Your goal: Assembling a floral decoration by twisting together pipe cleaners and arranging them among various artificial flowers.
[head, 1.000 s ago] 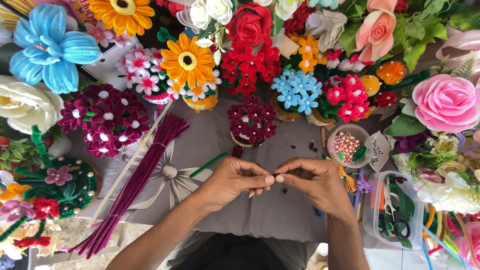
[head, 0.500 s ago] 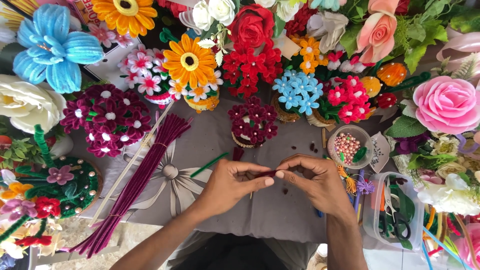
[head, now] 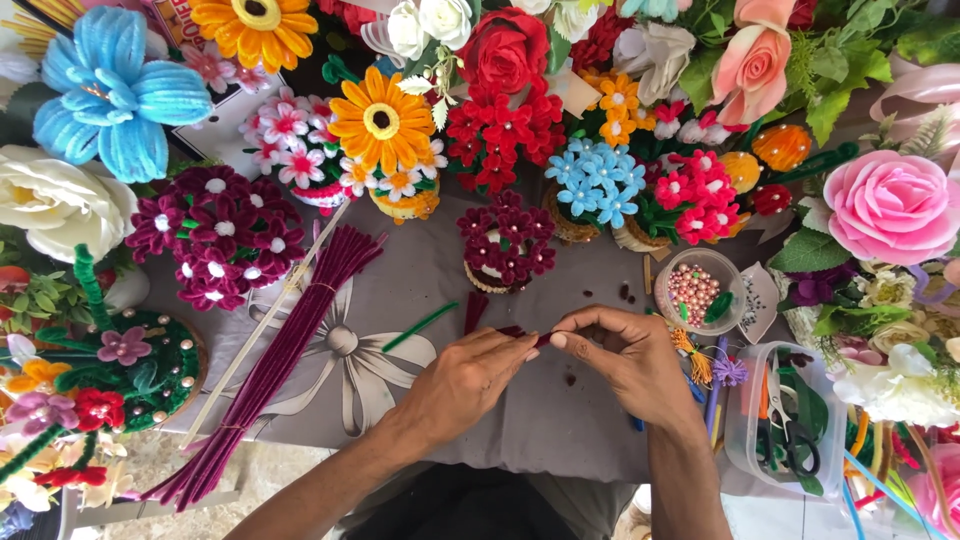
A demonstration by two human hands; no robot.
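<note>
Grey cloth covers the bench (head: 600,430), ringed by fuzzy handmade flowers. Left hand (head: 470,378) and right hand (head: 625,355) both have a tight pinch grip on a short maroon pipe cleaner (head: 541,340) mid-bench. Beyond: a bundle of maroon stems (head: 290,350) and a round tub of pink beads (head: 695,292).

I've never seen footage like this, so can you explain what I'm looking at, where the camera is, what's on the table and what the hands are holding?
This is one view from a camera worn on a person's head, looking down at their own bare hands. The left hand and right hand pinch a short dark red pipe cleaner piece between their fingertips. They work over a grey cloth. A bundle of maroon pipe cleaners, a cup of pink beads, a clear tub with scissors and many handmade flowers, such as a blue flower, surround them.
</note>
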